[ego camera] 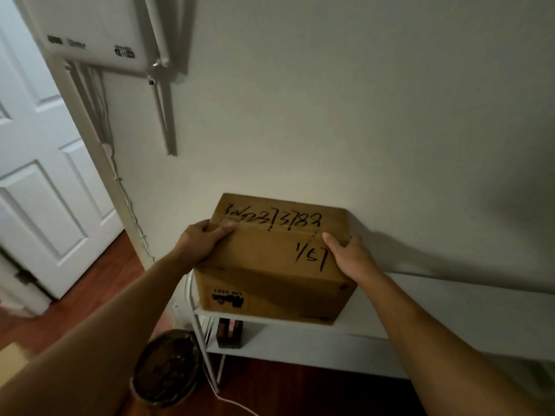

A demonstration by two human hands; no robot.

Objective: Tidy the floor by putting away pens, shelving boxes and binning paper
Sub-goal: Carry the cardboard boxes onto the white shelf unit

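Down by the left forearm sits the lined waste bin [166, 367], directly below the shelf end. Left hand [200, 241] clamps the cardboard box [270, 265] at its top-left edge, thumb on the lid; right hand [350, 255] clamps the top-right edge. Between them the box rests on the white shelf [420, 307], its near-left corner seemingly at the shelf's end. Release early and it could tip toward that bin.

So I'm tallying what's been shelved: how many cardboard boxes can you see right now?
1. The cardboard box sits on the top of the white shelf against the wall, held by the left hand and right hand. Others may lie out of view.
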